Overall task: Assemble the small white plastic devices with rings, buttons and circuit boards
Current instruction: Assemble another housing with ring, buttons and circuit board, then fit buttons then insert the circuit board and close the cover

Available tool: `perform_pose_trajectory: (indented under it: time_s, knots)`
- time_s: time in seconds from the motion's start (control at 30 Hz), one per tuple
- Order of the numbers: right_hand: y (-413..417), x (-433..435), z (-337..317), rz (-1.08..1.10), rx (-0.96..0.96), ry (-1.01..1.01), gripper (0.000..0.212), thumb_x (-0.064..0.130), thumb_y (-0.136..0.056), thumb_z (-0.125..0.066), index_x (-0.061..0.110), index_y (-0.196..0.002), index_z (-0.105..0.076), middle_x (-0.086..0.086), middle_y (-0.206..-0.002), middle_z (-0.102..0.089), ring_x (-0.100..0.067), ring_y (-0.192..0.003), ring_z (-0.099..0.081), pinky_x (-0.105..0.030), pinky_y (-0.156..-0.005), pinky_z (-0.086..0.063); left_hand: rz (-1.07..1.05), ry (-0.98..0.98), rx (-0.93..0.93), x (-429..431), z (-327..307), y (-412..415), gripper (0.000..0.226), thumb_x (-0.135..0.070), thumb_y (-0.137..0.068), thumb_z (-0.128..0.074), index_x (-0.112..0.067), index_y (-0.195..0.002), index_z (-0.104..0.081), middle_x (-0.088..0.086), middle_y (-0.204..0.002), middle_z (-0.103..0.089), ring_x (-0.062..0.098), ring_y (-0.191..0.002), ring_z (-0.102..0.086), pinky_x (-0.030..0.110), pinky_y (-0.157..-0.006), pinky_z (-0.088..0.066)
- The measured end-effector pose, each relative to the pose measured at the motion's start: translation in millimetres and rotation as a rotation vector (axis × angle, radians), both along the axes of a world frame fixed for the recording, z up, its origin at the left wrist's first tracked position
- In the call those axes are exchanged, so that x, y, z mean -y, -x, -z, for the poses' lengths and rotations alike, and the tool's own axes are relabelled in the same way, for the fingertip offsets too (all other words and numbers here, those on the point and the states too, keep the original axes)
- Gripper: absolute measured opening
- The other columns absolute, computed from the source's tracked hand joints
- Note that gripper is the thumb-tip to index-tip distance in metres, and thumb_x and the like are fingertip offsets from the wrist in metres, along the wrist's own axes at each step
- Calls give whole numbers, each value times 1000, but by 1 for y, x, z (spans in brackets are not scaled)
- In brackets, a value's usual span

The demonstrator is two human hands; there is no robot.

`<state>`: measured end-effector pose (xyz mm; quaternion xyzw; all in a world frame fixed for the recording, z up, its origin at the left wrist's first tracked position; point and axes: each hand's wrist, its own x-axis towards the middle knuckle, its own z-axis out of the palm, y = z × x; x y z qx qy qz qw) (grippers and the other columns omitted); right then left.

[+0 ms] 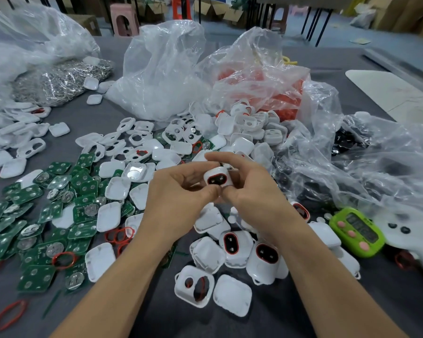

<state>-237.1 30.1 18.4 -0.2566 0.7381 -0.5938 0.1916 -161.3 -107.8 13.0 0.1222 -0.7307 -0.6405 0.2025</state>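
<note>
Both hands hold one small white device (217, 177) above the middle of the table; its face shows a red ring around two black buttons. My left hand (181, 191) pinches its lower left side with thumb and curled fingers. My right hand (249, 189) grips its right side, index finger arched over the top. Finished devices (264, 254) with red rings lie just below my wrists. Green circuit boards (42, 225) are piled at the left. Loose red rings (119, 234) lie among white shells (108, 217).
Clear plastic bags (166, 69) stand behind the parts, one holding red rings (281, 93), another dark buttons (347, 142). A green timer (357, 231) and a white handheld tool (410, 237) lie at the right. Metal clips (61, 81) fill a bag at back left.
</note>
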Motion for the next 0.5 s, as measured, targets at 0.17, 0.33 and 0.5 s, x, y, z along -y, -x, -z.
perform_pose_trajectory:
  time_s: [0.17,0.33,0.5]
  knots:
    - [3,-9,-11,-100,160,70,61,-16,-90,-48,22,-135,-63,-11,-96,-73,-18,-93,-73,-34,-85,-62,99,-243,-1,1,-4,-4,38,15,-83,-70,-14,-104,-82,9,-97,-80,24,-95,-78,28,-79,-61]
    - [-11,-16,-22,-73,100,-12,56,-16,-91,-49,16,-135,-61,-13,-112,-73,-21,-106,-73,-37,-89,-61,89,-354,-16,-13,-7,-10,31,16,-82,-71,-9,-96,-83,16,-94,-80,29,-88,-78,37,-74,-64]
    - [-31,-64,-29,57,-110,-225,33,7,-93,-66,36,-108,-59,3,-84,-78,-6,-77,-72,-32,-77,-60,210,-205,67,-15,-10,-16,32,-10,-73,-79,-18,-103,-82,6,-96,-81,21,-91,-77,28,-79,-59]
